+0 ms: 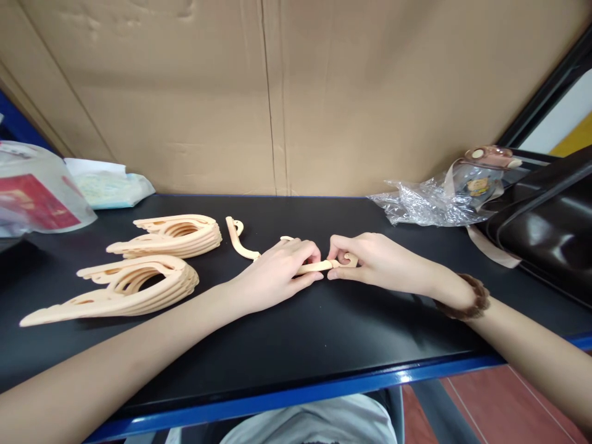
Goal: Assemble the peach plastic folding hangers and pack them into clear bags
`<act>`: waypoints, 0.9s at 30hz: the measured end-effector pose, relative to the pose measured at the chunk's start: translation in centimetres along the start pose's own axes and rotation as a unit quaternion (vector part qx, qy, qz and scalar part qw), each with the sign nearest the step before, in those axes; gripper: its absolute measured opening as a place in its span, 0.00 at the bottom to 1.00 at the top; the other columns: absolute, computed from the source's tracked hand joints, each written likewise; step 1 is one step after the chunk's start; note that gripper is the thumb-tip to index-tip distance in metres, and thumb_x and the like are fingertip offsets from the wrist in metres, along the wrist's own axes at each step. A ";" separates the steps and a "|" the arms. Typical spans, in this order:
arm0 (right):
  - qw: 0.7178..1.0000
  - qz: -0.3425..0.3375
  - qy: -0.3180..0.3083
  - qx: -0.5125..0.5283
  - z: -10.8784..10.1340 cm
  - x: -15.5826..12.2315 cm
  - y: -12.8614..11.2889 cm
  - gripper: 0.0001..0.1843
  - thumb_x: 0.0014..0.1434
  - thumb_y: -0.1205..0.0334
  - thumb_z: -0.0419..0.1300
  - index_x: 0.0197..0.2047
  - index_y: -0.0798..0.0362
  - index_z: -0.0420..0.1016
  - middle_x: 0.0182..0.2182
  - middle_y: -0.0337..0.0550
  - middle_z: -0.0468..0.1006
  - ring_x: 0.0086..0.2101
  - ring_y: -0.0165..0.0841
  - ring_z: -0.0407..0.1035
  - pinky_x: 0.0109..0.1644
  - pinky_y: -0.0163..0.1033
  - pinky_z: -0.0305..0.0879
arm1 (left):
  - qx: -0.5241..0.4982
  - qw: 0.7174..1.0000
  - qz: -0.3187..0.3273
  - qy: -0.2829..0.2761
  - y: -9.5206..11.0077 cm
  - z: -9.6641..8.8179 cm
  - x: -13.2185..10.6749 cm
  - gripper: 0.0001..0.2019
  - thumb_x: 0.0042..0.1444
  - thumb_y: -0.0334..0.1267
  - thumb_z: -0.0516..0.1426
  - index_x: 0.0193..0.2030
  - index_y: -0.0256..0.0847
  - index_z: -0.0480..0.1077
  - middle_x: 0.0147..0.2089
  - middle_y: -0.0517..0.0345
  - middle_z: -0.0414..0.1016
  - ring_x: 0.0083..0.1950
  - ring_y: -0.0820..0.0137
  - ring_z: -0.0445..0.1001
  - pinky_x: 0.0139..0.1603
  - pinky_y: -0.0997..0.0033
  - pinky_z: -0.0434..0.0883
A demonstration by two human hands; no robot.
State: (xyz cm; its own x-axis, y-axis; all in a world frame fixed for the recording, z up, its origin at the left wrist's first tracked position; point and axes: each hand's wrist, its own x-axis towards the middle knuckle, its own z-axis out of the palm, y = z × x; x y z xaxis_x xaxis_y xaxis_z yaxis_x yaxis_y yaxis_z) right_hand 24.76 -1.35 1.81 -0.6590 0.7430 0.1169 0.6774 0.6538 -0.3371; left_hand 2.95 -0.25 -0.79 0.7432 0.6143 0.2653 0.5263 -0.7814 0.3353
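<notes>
My left hand (282,268) and my right hand (370,259) meet at the middle of the black table (287,345). Both pinch a thin cream plastic piece (319,266) that lies between their fingertips on the table. A curved cream arm (239,239) runs out from under my left hand toward the back left and ends in a hook. Whether it joins the pinched piece is hidden by my fingers. A brown bead bracelet (472,297) sits on my right wrist.
Two stacks of cream wing-shaped plastic parts (176,237) (134,290) lie at the left. Plastic bags (41,191) sit at the far left. Crumpled clear wrap (425,200) and a dark bag (541,222) are at the right. A cardboard wall (287,92) stands behind. The blue table edge (324,388) is near me.
</notes>
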 end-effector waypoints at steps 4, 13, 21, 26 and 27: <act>1.000 -0.003 -0.005 -0.004 -0.2 -0.1 0.2 0.09 0.61 0.54 0.59 0.36 0.49 0.65 0.22 0.32 0.68 0.24 0.28 0.62 0.28 0.33 0.49 | -0.004 1.000 0.006 0.000 0.2 0.0 0.0 0.01 0.62 0.35 0.51 0.39 0.43 0.61 0.37 0.59 0.67 0.39 0.67 0.66 0.43 0.65 0.63; 1.000 0.005 -0.016 0.003 -0.4 -0.1 0.1 0.08 0.59 0.56 0.60 0.35 0.50 0.66 0.23 0.31 0.68 0.24 0.26 0.62 0.27 0.32 0.50 | -0.001 1.000 -0.006 -0.009 -0.1 -0.1 0.0 0.05 0.61 0.37 0.54 0.42 0.43 0.62 0.41 0.58 0.69 0.44 0.65 0.65 0.46 0.63 0.63; 0.999 0.012 -0.027 -0.032 -0.6 -0.3 0.3 0.07 0.61 0.57 0.59 0.37 0.50 0.67 0.27 0.33 0.71 0.28 0.29 0.64 0.31 0.33 0.53 | -0.002 1.000 -0.018 -0.007 -0.3 -0.2 -0.1 0.10 0.59 0.44 0.56 0.44 0.44 0.64 0.44 0.58 0.69 0.45 0.64 0.66 0.48 0.62 0.64; 0.967 -0.007 0.043 -0.249 -0.6 -0.5 1.5 0.03 0.61 0.66 0.56 0.35 0.53 0.70 0.35 0.43 0.72 0.37 0.37 0.64 0.44 0.42 0.54 | 0.030 0.999 -0.016 0.006 -1.0 -0.3 0.0 0.13 0.61 0.50 0.52 0.45 0.43 0.64 0.48 0.54 0.68 0.49 0.62 0.65 0.51 0.60 0.64; 0.955 0.004 0.055 -0.290 -0.6 -0.6 1.8 0.04 0.61 0.68 0.55 0.35 0.54 0.70 0.36 0.46 0.71 0.38 0.38 0.64 0.43 0.42 0.54 | 0.033 0.999 -0.020 0.010 -1.2 -0.3 0.0 0.14 0.61 0.51 0.52 0.45 0.43 0.64 0.50 0.53 0.68 0.51 0.62 0.64 0.52 0.59 0.64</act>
State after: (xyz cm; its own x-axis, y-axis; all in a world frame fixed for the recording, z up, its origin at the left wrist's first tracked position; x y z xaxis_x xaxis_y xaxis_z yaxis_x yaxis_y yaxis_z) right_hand 26.58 -0.50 1.68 -0.6367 0.7377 0.2244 0.7701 0.5937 0.2333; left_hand 2.15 0.75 -0.91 0.7132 0.6464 0.2711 0.5819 -0.7616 0.2851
